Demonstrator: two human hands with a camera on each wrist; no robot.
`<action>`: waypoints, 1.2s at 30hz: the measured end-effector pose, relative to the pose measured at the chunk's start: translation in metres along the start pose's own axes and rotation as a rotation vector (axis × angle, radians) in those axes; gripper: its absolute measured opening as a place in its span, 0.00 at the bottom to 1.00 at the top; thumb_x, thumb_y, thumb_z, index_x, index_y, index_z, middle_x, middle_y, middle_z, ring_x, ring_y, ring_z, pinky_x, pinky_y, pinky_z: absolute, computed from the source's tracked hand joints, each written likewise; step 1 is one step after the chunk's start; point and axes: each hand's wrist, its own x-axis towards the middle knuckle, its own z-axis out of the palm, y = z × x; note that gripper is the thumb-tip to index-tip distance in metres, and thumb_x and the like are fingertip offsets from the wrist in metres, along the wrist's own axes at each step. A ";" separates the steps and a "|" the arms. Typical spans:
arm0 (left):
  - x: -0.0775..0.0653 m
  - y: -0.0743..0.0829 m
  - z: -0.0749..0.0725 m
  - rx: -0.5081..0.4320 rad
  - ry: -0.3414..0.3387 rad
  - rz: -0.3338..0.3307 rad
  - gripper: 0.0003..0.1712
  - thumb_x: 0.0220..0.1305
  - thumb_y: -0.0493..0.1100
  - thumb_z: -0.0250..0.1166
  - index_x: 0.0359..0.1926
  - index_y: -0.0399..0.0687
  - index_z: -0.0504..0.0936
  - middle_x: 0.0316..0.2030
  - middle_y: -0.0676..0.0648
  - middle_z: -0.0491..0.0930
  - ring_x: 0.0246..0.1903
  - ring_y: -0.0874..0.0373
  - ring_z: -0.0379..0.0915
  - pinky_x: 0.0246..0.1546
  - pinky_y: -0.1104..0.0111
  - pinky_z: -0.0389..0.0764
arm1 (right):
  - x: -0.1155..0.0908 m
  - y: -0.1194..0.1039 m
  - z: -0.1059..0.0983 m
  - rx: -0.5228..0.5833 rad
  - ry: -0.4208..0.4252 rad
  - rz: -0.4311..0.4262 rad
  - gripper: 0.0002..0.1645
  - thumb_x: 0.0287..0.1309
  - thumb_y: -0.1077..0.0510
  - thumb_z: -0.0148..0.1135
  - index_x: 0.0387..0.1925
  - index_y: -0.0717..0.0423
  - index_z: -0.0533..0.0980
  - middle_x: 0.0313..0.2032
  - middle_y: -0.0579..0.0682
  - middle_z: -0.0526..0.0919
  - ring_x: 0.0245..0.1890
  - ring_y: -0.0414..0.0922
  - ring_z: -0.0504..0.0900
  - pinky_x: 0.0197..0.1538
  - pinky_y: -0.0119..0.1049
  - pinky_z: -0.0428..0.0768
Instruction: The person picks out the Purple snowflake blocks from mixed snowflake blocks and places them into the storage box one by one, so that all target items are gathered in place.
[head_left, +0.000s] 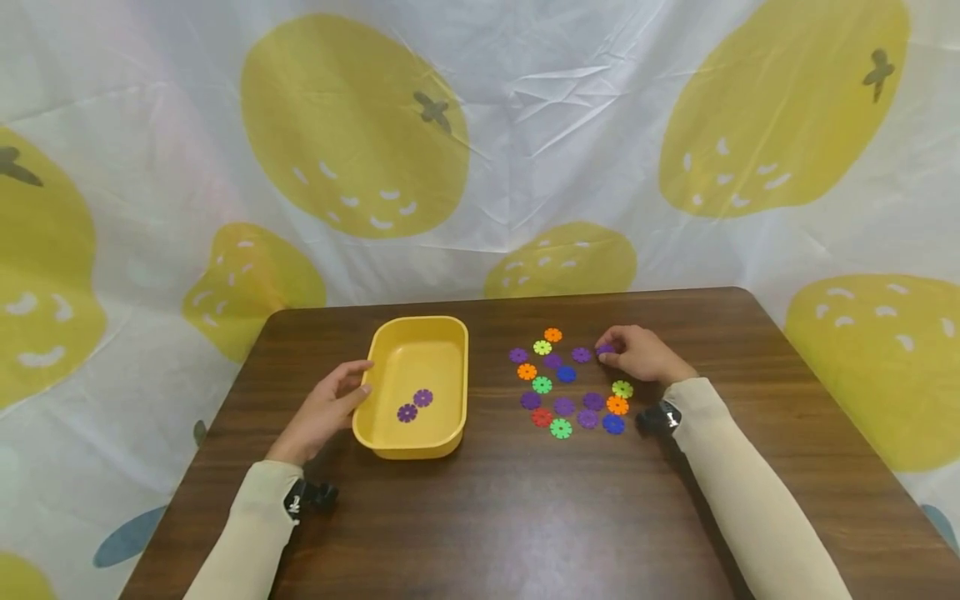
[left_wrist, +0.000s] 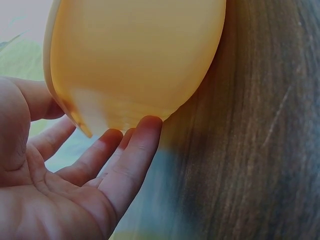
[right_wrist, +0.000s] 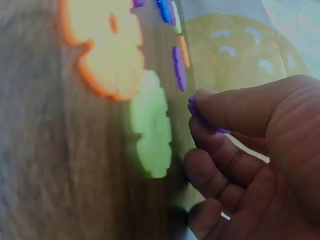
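My left hand (head_left: 324, 410) holds the yellow plastic tub (head_left: 459, 383) at its left side, thumb at the rim and fingertips against the outer wall in the left wrist view. Two purple notched discs (head_left: 407, 412) lie on the tub's floor. Over on the right, my right hand (head_left: 637, 352) pinches another purple notched disc (right_wrist: 200, 119) between thumb and forefinger, with the other fingers bent loosely below. Near that hand lie a purple disc (head_left: 581, 355) and a yellow-green disc (head_left: 622, 389).
Several more flower-shaped discs are spread right of the tub, among them a red one (head_left: 542, 417), a green one (head_left: 561, 428), an orange one (head_left: 552, 334) and a blue one (head_left: 613, 424). A fruit-print curtain (head_left: 525, 167) hangs behind the dark wooden table (head_left: 510, 517).
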 end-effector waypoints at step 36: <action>0.001 -0.001 0.000 -0.004 0.001 0.001 0.30 0.83 0.45 0.56 0.80 0.52 0.63 0.69 0.32 0.70 0.61 0.39 0.79 0.52 0.54 0.90 | 0.009 -0.099 0.011 0.279 0.138 -0.191 0.14 0.75 0.53 0.65 0.55 0.54 0.81 0.32 0.55 0.90 0.30 0.60 0.89 0.31 0.38 0.87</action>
